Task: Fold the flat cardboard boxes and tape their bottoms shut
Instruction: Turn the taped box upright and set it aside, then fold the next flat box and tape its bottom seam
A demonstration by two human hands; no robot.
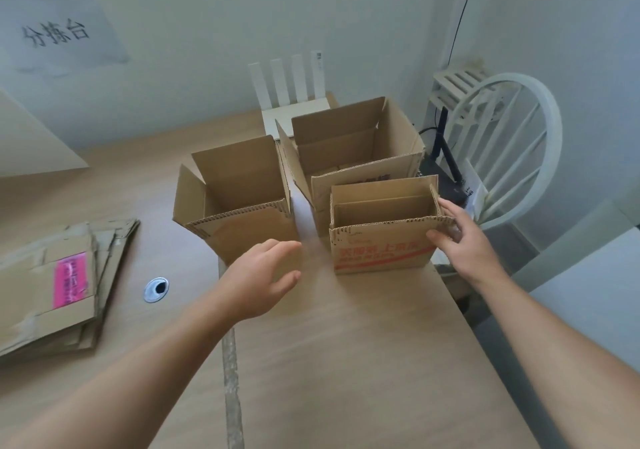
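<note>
Three folded cardboard boxes stand upright with their tops open on the wooden table. The small box with red print is nearest, at the right. My right hand touches its right front corner, thumb on the front face and fingers by the right flap. A plain box stands to the left, and a larger box stands behind. My left hand hovers in front of the plain box, fingers relaxed, holding nothing. A stack of flat boxes with a pink label lies at the far left.
A metal cable grommet is set in the table left of my left hand. A white router stands against the back wall. A white chair and a black antenna device are past the table's right edge.
</note>
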